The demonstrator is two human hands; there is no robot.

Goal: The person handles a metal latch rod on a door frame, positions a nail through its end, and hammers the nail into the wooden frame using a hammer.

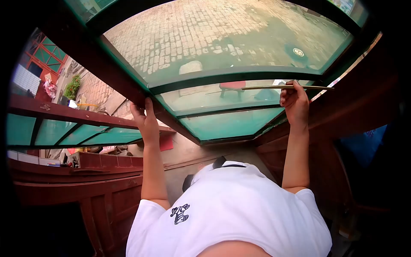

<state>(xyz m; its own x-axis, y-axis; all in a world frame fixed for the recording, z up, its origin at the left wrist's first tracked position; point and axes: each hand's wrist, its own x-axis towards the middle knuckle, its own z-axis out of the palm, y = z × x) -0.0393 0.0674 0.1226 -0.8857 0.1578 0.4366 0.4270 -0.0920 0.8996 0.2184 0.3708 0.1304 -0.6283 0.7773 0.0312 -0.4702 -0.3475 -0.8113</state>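
Note:
My left hand (146,121) grips the edge of a dark red door frame (122,79), its thumb and fingers on either side of the wood. My right hand (296,105) is raised in front of the door's glazed or screened panel (231,47), fingers closed round a long thin stick (265,87). The stick lies nearly level, just below a dark green crossbar (239,76), and tapers towards the left. Whether its tip touches the panel I cannot tell. A lower green panel (231,124) sits beneath.
Another red door leaf with green panes (64,130) stands at the left. Beyond the doorway are brick paving, a green plant (72,87) and a red building front (45,55). Through the panel show a red stool-like object (232,85) and a round cover (298,52).

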